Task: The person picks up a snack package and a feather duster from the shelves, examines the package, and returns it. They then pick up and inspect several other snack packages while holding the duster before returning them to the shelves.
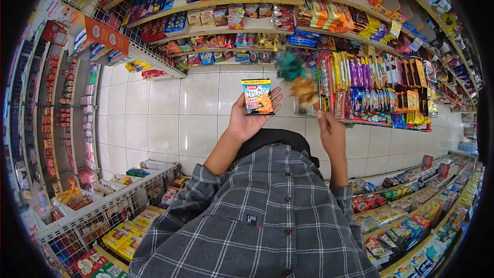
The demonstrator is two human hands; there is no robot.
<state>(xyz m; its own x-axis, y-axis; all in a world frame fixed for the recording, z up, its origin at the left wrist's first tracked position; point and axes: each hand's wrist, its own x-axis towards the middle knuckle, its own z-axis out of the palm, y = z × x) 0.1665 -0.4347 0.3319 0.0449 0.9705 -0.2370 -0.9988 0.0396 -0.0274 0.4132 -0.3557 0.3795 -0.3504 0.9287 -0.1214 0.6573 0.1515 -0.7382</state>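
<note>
A blue and yellow Malkist snack packet (257, 97) lies on the upturned palm of my left hand (248, 122), in front of my body. My right hand (331, 133) is raised to the right, its fingers pinched on the lower edge of a blurred feather duster. The duster has a tan part (304, 91) near my fingers and a green part (289, 66) beyond it. It is smeared by motion, beside the left end of a rack of hanging snack packets (360, 74).
Shelves of snacks (221, 33) curve across the front. A wire rack with an orange display box (105, 36) stands at left front, and wire baskets (118, 195) at lower left. More stocked shelves (411, 211) run along the lower right. Tiled floor (164, 98) shows between them.
</note>
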